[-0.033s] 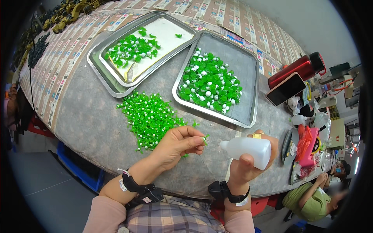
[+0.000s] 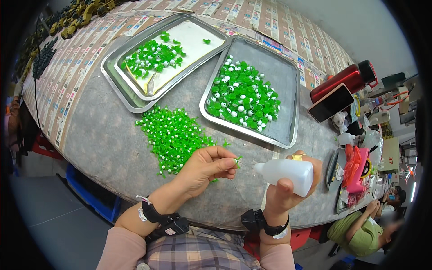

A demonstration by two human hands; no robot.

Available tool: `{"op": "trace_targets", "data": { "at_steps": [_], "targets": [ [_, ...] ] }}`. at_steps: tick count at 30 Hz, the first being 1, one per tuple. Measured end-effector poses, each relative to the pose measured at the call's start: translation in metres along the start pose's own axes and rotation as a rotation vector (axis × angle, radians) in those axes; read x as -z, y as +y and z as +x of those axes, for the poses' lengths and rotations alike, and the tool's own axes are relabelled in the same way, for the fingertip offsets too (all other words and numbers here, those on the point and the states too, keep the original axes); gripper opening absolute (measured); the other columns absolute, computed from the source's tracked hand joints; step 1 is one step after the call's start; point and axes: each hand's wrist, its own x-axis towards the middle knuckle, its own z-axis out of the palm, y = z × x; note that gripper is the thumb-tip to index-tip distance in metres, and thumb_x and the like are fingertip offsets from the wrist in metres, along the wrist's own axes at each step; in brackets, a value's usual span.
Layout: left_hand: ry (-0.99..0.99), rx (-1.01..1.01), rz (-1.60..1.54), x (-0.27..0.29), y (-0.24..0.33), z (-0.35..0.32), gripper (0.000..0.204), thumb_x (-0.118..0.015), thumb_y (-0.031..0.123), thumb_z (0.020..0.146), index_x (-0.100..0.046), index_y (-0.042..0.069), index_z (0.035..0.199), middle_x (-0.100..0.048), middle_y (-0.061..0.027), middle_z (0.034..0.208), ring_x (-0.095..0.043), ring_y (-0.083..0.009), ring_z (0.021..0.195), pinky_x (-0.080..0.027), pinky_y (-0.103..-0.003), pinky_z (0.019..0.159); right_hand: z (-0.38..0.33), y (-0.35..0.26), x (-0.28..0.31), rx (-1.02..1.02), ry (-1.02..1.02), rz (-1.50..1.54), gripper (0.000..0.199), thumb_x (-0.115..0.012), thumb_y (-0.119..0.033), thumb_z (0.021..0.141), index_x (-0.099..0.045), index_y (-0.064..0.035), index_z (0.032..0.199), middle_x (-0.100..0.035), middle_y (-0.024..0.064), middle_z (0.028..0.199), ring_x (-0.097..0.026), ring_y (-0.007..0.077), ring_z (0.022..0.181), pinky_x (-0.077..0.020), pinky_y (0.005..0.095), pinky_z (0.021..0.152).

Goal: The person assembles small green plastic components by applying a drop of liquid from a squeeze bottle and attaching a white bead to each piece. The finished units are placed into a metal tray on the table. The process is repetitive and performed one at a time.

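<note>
Between its thumb and fingertips, my left hand (image 2: pixel 208 170) pinches a small green plastic piece (image 2: pixel 238 159) with a white spot. My right hand (image 2: pixel 288 191) is wrapped round a translucent white squeeze bottle (image 2: pixel 288 174) that lies tilted on its side. Its thin needle tip points left toward the green piece; whether they touch I cannot tell. Just beyond my left hand spreads a loose pile of small green-and-white pieces (image 2: pixel 173 137) on the grey tabletop (image 2: pixel 103 130).
A metal tray (image 2: pixel 288 128) of larger green pieces with white balls stands beyond my hands. Left of it is another metal tray (image 2: pixel 135 108), holding similar pieces on a white sheet. At the right are a red flask (image 2: pixel 337 83), a phone (image 2: pixel 331 103) and a pink container (image 2: pixel 358 171).
</note>
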Motion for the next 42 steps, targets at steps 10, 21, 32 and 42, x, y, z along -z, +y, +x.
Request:
{"op": "trace_targets", "data": {
  "at_steps": [10, 21, 32, 42],
  "targets": [
    [-0.011, 0.007, 0.005, 0.002, 0.000, 0.000, 0.010, -0.057, 0.013, 0.077, -0.054, 0.004, 0.081, -0.058, -0.0052, 0.071, -0.056, -0.0122, 0.064, -0.048, -0.025, 0.060, 0.002, -0.004, -0.001, -0.058, 0.042, -0.068, 0.059, -0.060, -0.054, 0.064, -0.042, -0.0015, 0.086, -0.040, 0.0045, 0.078, -0.045, 0.0134, 0.065, -0.0390, 0.0282, 0.066],
    [0.009, -0.157, 0.163, 0.001, -0.002, -0.001, 0.010, -0.057, 0.009, 0.077, -0.057, 0.001, 0.084, -0.058, -0.0042, 0.074, -0.055, -0.0092, 0.068, -0.046, -0.022, 0.064, 0.002, 0.000, 0.002, -0.011, 0.116, -0.060, 0.058, -0.058, -0.056, 0.064, -0.041, -0.0025, 0.081, -0.040, 0.0035, 0.070, -0.042, 0.0130, 0.060, -0.0375, 0.0277, 0.062],
    [0.039, -0.354, 0.324, 0.000, -0.005, -0.002, 0.010, -0.057, 0.004, 0.075, -0.058, 0.001, 0.085, -0.058, -0.0033, 0.078, -0.054, -0.0077, 0.071, -0.043, -0.019, 0.064, -0.001, 0.006, 0.000, 0.014, 0.089, -0.008, 0.055, -0.066, -0.049, 0.061, -0.047, -0.0022, 0.082, -0.043, 0.0028, 0.071, -0.043, 0.0143, 0.061, -0.0353, 0.0271, 0.056],
    [0.076, -0.337, 0.299, -0.001, -0.003, -0.002, 0.010, -0.057, 0.004, 0.075, -0.057, 0.001, 0.085, -0.059, -0.0042, 0.077, -0.055, -0.0084, 0.070, -0.044, -0.019, 0.064, 0.030, 0.015, 0.047, -0.146, 0.170, -0.098, 0.038, -0.059, -0.027, 0.073, -0.041, 0.0005, 0.093, -0.049, 0.0068, 0.078, -0.050, 0.0130, 0.068, -0.0419, 0.0250, 0.065]
  ]
}}
